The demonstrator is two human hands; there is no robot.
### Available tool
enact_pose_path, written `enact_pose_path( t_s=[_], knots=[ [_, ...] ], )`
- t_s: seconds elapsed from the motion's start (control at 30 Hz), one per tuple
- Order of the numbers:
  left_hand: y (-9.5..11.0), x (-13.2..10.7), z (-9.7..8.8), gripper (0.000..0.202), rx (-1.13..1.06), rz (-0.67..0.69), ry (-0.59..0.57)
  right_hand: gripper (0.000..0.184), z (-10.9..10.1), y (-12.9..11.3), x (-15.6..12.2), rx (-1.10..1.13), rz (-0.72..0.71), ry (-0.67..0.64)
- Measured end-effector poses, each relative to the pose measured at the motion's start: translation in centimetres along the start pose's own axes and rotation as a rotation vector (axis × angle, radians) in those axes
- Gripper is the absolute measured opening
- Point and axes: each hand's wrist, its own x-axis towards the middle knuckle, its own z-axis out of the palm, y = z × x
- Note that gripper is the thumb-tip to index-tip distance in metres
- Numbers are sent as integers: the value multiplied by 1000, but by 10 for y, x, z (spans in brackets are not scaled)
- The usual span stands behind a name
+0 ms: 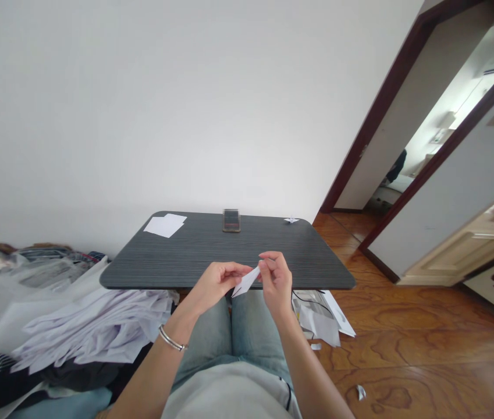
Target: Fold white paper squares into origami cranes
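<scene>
A small piece of folded white paper [247, 281] is held between my two hands, just over the near edge of the dark table [194, 250]. My left hand [217, 283] pinches its left side with thumb and fingers. At its upper right corner, my right hand [276, 280] grips the paper between thumb and fingertips. The paper narrows to points and tilts up to the right. Parts of it are hidden behind my fingers.
White paper sheets [166, 225] lie at the table's back left. A phone-like dark object [231, 220] stands at the back middle, a folded white paper shape [291, 220] at the back right. Piled clothes [98, 326] are left; papers [320, 320] lie on the floor right.
</scene>
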Motion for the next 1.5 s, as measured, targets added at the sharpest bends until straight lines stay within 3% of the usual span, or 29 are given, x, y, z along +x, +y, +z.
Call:
enact_pose_path(
  t_s=[0.4, 0.5, 0.67, 0.87, 1.1, 1.3, 1.5],
  knots=[
    [0, 1, 5, 22, 26, 5, 121, 14, 1, -4, 2, 53, -7, 14],
    [-1, 2, 6, 20, 23, 22, 173, 21, 3, -4, 3, 208, 46, 8],
    [3, -1, 7, 20, 70, 72, 236, 23, 5, -4, 3, 332, 194, -137],
    [5, -4, 9, 20, 129, 94, 213, 24, 2, -3, 6, 326, 215, -93],
    [1, -4, 15, 24, 170, 202, 270, 23, 4, -5, 6, 324, 212, -1],
    [-3, -2, 16, 24, 42, 146, 263, 25, -4, -3, 8, 394, 187, -73],
    [3, -4, 13, 23, -48, 106, 245, 15, -16, -2, 9, 401, 155, -173]
  ],
)
